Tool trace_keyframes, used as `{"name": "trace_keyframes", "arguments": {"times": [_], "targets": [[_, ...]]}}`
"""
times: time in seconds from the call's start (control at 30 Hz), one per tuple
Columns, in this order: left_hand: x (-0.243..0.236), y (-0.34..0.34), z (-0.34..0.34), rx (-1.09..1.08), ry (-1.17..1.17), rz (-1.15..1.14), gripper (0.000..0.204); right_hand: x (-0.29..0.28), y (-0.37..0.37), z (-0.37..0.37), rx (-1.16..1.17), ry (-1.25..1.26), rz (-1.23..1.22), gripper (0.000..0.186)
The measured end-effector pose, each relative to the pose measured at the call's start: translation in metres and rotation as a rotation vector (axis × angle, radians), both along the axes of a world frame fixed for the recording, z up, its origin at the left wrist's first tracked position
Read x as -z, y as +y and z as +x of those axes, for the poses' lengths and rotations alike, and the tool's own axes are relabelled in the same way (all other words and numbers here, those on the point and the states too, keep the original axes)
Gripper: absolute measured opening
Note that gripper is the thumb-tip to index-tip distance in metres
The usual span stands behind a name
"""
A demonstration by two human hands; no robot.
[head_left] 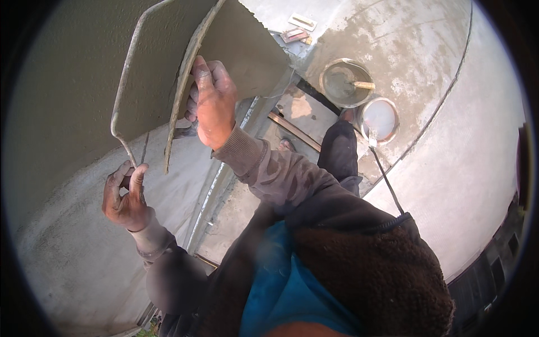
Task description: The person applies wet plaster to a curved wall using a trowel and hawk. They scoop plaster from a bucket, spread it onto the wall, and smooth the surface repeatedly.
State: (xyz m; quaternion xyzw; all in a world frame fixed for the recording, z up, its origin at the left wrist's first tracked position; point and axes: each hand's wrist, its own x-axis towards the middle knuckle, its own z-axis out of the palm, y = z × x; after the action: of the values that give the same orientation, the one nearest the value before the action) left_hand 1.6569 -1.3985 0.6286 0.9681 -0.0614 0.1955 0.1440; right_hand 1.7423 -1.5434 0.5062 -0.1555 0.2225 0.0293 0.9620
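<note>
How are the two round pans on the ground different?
The grey pan holds dark grey mortar with a wooden-handled tool in it; the pale pan holds a light, whitish fill with a brush leaning at its rim. The grey pan looks slightly bigger and lies farther away. Both are round, shallow and stand side by side.

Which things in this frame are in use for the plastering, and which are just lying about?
In use:
- right hand gripping the flat trowel
- left hand holding the plaster board by its edge
- grey plastered wall

Lying about:
- pan of grey mix with a tool in it
- pan of pale liquid
- small flat tools on the floor
</note>
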Motion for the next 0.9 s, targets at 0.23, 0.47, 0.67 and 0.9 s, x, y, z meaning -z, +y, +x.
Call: {"name": "trace_keyframes", "arguments": {"times": [0.23,0.47,0.67,0.9], "targets": [[0.002,0.017,-0.009,-0.012,-0.038,0.108,0.017,0.124,-0.124,-0.035,-0.180,-0.043,-0.067,0.044],[0.025,0.042,-0.034,-0.125,-0.141,0.174,0.025,0.391,-0.222,-0.004,-0.117,0.499,0.299,0.042],[0.051,0.045,-0.042,-0.201,-0.238,0.054,0.056,0.526,-0.217,0.041,-0.171,0.669,0.391,0.043],[0.034,0.048,-0.048,-0.136,-0.213,0.138,0.046,0.499,-0.203,0.039,-0.236,0.554,0.403,0.043]]}}
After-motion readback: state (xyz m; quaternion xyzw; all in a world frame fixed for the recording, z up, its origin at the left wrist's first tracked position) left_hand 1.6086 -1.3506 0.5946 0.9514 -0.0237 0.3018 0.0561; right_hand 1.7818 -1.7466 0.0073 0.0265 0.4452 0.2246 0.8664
